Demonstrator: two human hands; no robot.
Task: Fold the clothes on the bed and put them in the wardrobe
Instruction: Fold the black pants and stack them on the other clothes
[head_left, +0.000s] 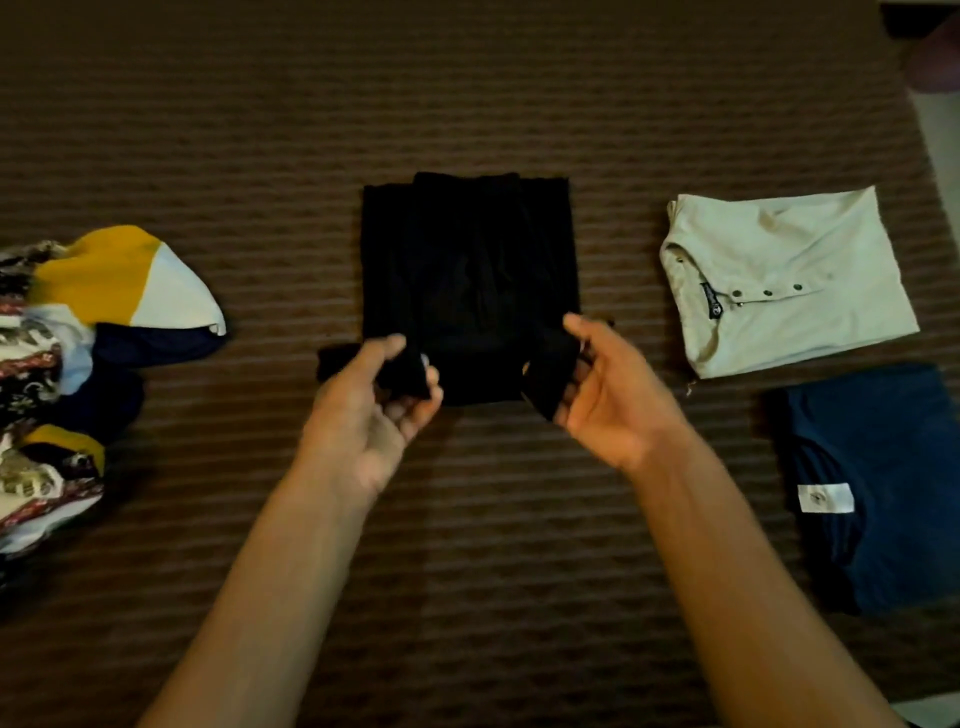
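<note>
Well off to the left of our left hand (382, 387) lies the heap of unfolded clothes (78, 364), a yellow, white and navy piece on top of patterned ones, waiting on the striped bed (467, 78). Our left hand pinches the near left corner of the black garment (467, 270), thumb on top and fingers curled beneath the cloth. The garment itself lies straight ahead of both hands, already narrowed into a tall rectangle whose long axis runs away from us, its near edge lifted between our two grips. Our right hand (597, 384) grasps the near right corner in the same way, fabric wrapped over its fingers. Both hands sit about equally near, so we judge the coming move to be carrying that near edge forward over the far one. Beyond our right hand rest the folded beige shirt (789, 280) and, nearer us, the folded navy shirt (883, 483). No wardrobe shows here.
</note>
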